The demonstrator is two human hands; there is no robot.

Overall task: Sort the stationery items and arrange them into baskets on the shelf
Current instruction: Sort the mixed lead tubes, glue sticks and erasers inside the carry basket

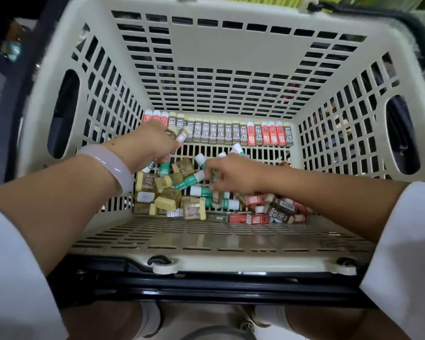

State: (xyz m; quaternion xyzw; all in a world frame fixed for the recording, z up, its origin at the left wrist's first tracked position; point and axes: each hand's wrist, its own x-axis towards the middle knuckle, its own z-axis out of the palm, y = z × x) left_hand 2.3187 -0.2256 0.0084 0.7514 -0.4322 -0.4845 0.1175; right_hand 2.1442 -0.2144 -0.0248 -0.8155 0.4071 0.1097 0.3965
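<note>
Two hands reach down into a cream slotted basket [231,55]. The left hand [155,143], with a pale bangle [108,165] on its wrist, is closed around a couple of dark-sleeved erasers [179,136] near the far wall. The right hand [231,176] is curled into a loose pile, its fingers pinching a green-and-white glue stick [212,174]. Around them lie more glue sticks [189,181], yellowish boxed erasers [167,200] on the left and red and brown erasers [263,212] on the right. Along the far wall stands a neat row of upright erasers [233,132], red ones at both ends. White sleeves [407,241] frame the view, and a black handle [206,283] crosses the near rim.
</note>
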